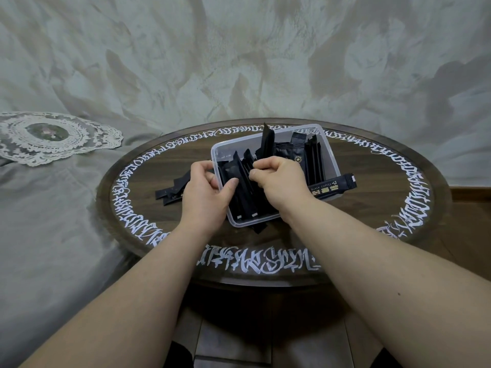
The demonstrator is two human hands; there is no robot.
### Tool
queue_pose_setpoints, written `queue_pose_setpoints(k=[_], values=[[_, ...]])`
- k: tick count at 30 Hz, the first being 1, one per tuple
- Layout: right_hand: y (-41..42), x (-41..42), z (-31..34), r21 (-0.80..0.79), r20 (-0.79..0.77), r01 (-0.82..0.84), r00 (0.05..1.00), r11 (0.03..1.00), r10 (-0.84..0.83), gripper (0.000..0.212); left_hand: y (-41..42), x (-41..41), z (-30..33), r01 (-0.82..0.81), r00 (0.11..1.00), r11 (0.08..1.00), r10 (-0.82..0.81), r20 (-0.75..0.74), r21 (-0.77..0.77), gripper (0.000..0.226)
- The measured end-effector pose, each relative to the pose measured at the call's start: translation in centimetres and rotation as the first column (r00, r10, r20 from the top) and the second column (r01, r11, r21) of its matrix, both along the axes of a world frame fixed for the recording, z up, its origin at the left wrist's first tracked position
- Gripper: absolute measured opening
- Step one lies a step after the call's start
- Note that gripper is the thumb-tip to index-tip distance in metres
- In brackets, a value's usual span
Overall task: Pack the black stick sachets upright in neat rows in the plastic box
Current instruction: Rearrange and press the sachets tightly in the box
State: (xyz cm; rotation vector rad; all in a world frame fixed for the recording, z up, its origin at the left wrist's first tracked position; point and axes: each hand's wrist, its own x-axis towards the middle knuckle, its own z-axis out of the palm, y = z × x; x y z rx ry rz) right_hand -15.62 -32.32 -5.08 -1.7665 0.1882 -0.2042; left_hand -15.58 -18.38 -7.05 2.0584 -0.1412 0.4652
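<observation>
Two bare forearms reach over the round dark wooden table ringed with white script. The left hand grips the near-left wall of the clear plastic box, thumb inside against black stick sachets leaning there. The right hand pinches sachets mid-box. Loose sachets lie left; one labelled sachet lies right. Farther left, a white lace doily.

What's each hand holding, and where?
Left hand grips the box at its left rim. Right hand pinches a sachet inside the box, near its top edge.
</observation>
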Motion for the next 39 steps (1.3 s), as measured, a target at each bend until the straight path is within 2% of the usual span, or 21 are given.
queue_pose_setpoints(k=[3,6,9,11,15,17,19,23,27,30,33,35,39], values=[[-0.8,-0.7,-0.2,-0.283,0.019,-0.061,0.997,0.957,0.069,0.012,0.0,0.0,0.1,-0.009,1.000,1.000,0.010,-0.008,0.008,0.038],[-1.9,-1.7,-0.5,-0.642,0.024,-0.069,0.994,0.764,0.109,0.016,-0.1,0.0,0.1,-0.014,1.000,1.000,0.015,-0.019,0.016,0.038],[-2.5,-2.1,-0.8,-0.773,0.010,-0.050,0.996,0.632,0.091,0.018,-0.3,-0.1,0.2,-0.018,0.999,1.000,0.018,-0.030,0.015,0.037],[-2.3,-2.1,-0.8,-0.783,0.028,-0.038,0.995,0.621,0.096,0.018,-0.3,-0.2,0.3,-0.018,0.999,1.000,0.018,-0.043,0.013,0.037],[-1.5,-2.6,-0.9,-0.757,0.028,-0.136,0.970,0.639,0.240,0.022,-0.5,-0.4,0.3,-0.036,0.998,0.999,0.038,-0.051,0.035,0.036],[-2.2,-2.9,-0.7,-0.762,0.061,-0.121,0.965,0.636,0.256,0.021,-0.5,-0.3,0.3,-0.062,0.996,0.997,0.065,-0.058,0.050,0.034],[-3.7,-3.3,-0.5,-0.786,0.113,-0.052,0.968,0.616,0.225,0.020,-0.7,-0.1,0.2,-0.087,0.994,0.994,0.091,-0.068,0.060,0.031],[-7.8,-4.0,-0.5,-0.868,0.192,0.134,0.979,0.479,0.075,0.027,-1.6,-0.2,0.1,-0.160,0.985,0.983,0.165,-0.057,0.085,0.025],[-10.4,-4.8,-0.9,-0.889,0.136,0.160,0.987,0.429,-0.086,0.044,-2.2,-0.5,0.4,-0.204,0.975,0.975,0.209,-0.067,0.086,0.029],[-10.8,-5.2,-0.7,-0.866,0.044,0.093,0.993,0.491,-0.111,0.061,-2.3,-0.6,0.5,-0.206,0.974,0.972,0.216,-0.075,0.116,0.046],[-10.9,-5.3,-0.7,-0.821,-0.059,0.026,0.990,0.570,-0.130,0.070,-2.5,-0.7,0.5,-0.209,0.971,0.969,0.221,-0.085,0.132,0.055],[-11.0,-5.2,-0.6,-0.794,-0.073,0.034,0.986,0.607,-0.150,0.065,-2.6,-0.9,0.5,-0.205,0.973,0.968,0.218,-0.079,0.143,0.058],[-10.7,-5.0,0.1,-0.782,0.033,0.148,0.980,0.605,-0.197,0.042,-2.5,-1.2,0.5,-0.196,0.977,0.966,0.208,-0.055,0.168,0.063]])
